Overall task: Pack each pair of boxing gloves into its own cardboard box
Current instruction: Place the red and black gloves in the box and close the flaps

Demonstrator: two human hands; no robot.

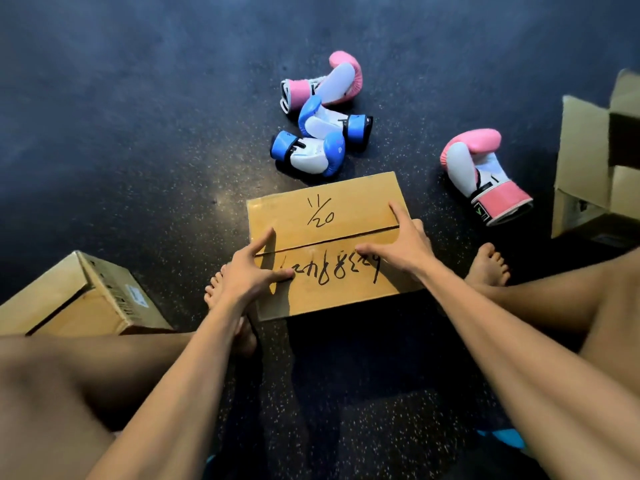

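Observation:
A closed cardboard box (325,216) with black handwriting sits on the dark floor between my bare feet. My left hand (252,268) rests on its left side, fingers spread across the flap seam. My right hand (398,244) presses with straight fingers on the right side of the lid. Beyond the box lie two blue-and-white boxing gloves (313,152) (329,119), stacked together. A pink-and-white glove (329,81) lies behind them. A second pink-and-white glove (481,174) lies apart, to the right of the box.
A closed cardboard box (86,296) stands at my left knee. An open cardboard box (588,161) with raised flaps stands at the right edge. The floor is dark speckled rubber. My bare legs frame the lower view.

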